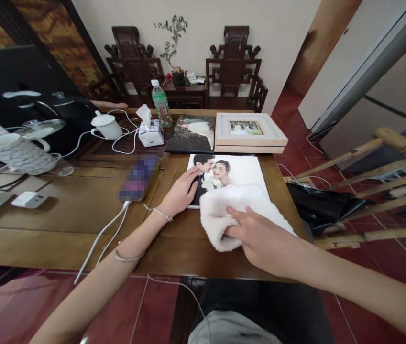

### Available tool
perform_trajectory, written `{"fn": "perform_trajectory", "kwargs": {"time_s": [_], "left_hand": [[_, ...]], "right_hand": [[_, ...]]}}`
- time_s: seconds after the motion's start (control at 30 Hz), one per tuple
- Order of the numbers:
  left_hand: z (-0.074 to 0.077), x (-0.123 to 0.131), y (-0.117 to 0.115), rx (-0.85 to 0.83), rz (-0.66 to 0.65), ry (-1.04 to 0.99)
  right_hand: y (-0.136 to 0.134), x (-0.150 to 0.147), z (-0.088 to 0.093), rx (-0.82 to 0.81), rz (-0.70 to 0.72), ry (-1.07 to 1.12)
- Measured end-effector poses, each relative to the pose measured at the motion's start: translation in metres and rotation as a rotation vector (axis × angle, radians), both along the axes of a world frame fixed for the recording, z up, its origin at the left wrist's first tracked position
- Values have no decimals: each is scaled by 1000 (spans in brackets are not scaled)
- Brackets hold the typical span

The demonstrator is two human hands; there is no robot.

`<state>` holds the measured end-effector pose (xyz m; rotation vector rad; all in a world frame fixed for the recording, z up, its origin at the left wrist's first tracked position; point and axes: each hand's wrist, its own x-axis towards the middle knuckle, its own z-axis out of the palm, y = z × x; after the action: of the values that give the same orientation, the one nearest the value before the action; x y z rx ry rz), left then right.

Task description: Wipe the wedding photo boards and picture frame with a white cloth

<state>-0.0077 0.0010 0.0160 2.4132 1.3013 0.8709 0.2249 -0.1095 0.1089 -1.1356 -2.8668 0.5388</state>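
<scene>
A photo panel [247, 167] showing a couple lies flat on the wooden table. My left hand [179, 191] rests on its left edge, fingers stretched out and holding nothing. In my right hand [256, 231] is a fluffy white cloth [224, 205], folded over and gripped between the fingers. The cloth lies over the panel's lower right part and hides it. Behind this panel are a dark photo panel [183, 136] with a white dress on it and a pale framed picture [274, 136], which lies on another pale frame.
A phone [140, 179] with a white cable lies left of my left hand. Farther back stand a tissue box [151, 136], a green-labelled bottle [161, 102] and a lidded white cup [107, 126]. A patterned mug [16, 153] is at far left. Wooden rack bars [371, 236] stand right of the table [177, 248].
</scene>
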Motion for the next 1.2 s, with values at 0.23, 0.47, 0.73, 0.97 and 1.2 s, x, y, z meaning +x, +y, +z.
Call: {"fn": "perform_trajectory", "kwargs": {"time_s": [0.23, 0.47, 0.73, 0.97, 1.2], "left_hand": [[-2, 1, 1, 1, 21, 7], [-1, 0, 2, -9, -10, 3], [-4, -2, 3, -6, 21, 6], [-3, -1, 3, -5, -1, -6], [0, 0, 2, -27, 11, 17]], "right_hand": [[51, -1, -1, 31, -111, 7], [123, -12, 1, 79, -146, 38], [156, -20, -2, 64, -163, 112], [113, -27, -18, 194, -124, -41], [31, -16, -16, 110, 11, -55]]}}
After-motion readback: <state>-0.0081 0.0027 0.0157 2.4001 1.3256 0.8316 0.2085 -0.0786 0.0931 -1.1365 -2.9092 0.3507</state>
